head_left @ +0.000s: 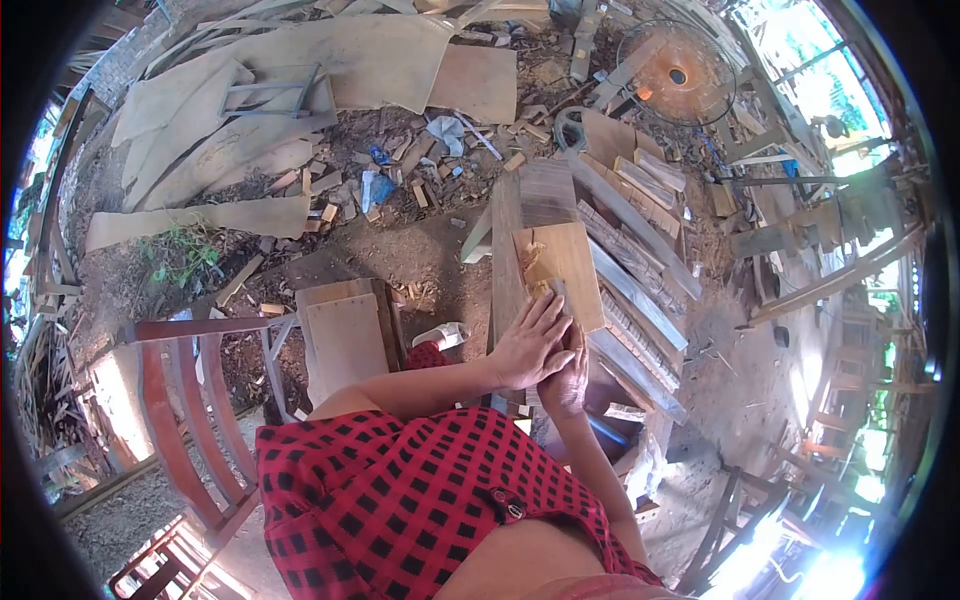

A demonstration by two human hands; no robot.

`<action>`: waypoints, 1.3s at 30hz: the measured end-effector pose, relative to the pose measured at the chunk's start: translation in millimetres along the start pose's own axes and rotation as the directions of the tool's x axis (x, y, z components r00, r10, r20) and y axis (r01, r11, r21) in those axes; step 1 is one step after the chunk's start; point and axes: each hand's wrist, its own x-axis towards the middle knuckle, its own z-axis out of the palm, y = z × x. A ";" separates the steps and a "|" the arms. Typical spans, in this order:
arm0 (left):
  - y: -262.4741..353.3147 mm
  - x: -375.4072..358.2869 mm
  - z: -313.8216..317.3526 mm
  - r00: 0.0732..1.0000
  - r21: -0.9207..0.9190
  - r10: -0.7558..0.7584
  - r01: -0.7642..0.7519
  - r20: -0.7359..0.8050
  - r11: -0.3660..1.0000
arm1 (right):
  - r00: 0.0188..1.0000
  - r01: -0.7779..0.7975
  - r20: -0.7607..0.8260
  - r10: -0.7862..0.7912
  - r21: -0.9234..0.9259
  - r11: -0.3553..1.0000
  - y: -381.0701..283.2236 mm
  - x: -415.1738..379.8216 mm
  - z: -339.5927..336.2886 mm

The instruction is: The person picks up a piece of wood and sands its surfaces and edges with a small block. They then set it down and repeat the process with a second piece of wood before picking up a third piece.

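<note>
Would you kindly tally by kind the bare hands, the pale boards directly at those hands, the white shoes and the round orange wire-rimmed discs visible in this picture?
Bare hands: 2 (left hand, right hand)
Pale board at the hands: 1
White shoe: 1
Round orange wire-rimmed disc: 1
Total: 5

A flat, rectangular, yellowish-brown wooden board [572,258] lies at the grey-brown wooden worktop's [547,192] right edge, wood shavings [531,251] near its far left corner.
</note>
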 end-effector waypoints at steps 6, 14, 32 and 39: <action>-47.8 70.6 -6.3 0.994 0.031 0.009 -0.005 -0.113 0.999 | 0.994 0.036 -0.098 -0.041 -0.053 0.998 24.9 82.7 20.5; -85.7 143.7 -1.3 0.995 0.079 0.011 -0.003 -0.099 0.997 | 0.995 -0.041 -0.093 0.038 -0.032 0.999 44.3 154.6 22.5; -24.1 84.1 20.1 0.999 -0.017 0.025 -0.024 0.043 1.000 | 0.984 -0.076 -0.152 0.091 0.105 0.992 38.8 62.7 1.0; -93.6 143.6 -1.9 0.992 0.064 -0.007 0.015 -0.129 0.998 | 0.994 -0.111 -0.021 0.112 0.042 0.993 45.1 162.5 27.0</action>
